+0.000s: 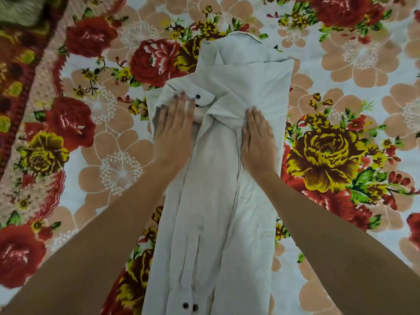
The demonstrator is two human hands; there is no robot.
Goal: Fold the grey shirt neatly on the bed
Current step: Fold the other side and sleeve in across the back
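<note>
Grey shirt (pixel 216 201): I see it lying lengthwise on the bed, sides folded inward into a narrow strip, with the hem end nearest me.
Collar (pixel 241 40): at the far end of the shirt, lying on the sheet.
Left grip (pixel 175 130): wide, holding nothing; fingers straight, palm pressing flat on the bunched sleeve at the shirt's left side. It looks slightly blurred to me.
Right grip (pixel 259 142): wide, holding nothing; fingers straight and together, resting flat on the shirt's right half, just beside a gathered crease in the middle.
Cuff (pixel 205 98): just beside the left fingertips, carrying one dark button.
Near buttons (pixel 186 305): two dark ones side by side at the near end.
Bed sheet (pixel 341 64): white with red, yellow and peach flowers, spread under the shirt.
Red border (pixel 13 92): I make out a dark patterned band along the left.
</note>
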